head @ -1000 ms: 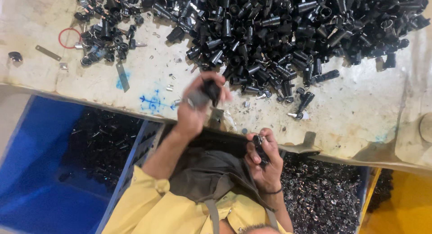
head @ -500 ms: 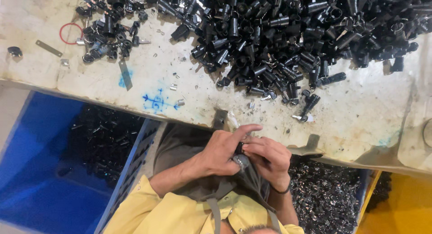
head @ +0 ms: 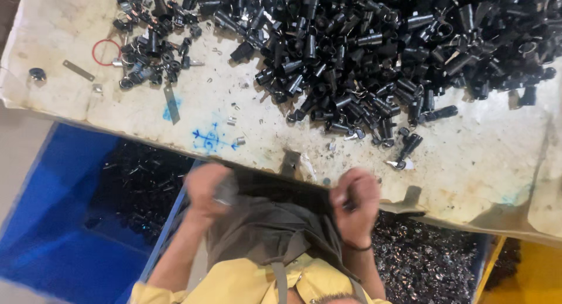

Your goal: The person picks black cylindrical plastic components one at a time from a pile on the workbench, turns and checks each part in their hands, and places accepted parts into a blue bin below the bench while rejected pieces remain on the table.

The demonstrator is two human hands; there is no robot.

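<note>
Both hands hang just below the near edge of the counter point(head: 497, 163), apart from each other. The left hand point(head: 209, 189) is blurred; it seems curled around a small greyish part point(head: 224, 194), though its grip cannot be told for sure. The right hand point(head: 354, 203) is closed in a fist on a small dark part point(head: 349, 207), whose long axis is hidden. The heap of black cylindrical parts point(head: 363, 52) lies on the counter at about twelve o'clock from the right hand, which is the nearer hand. A blue bin point(head: 52, 222) sits at nine o'clock.
</note>
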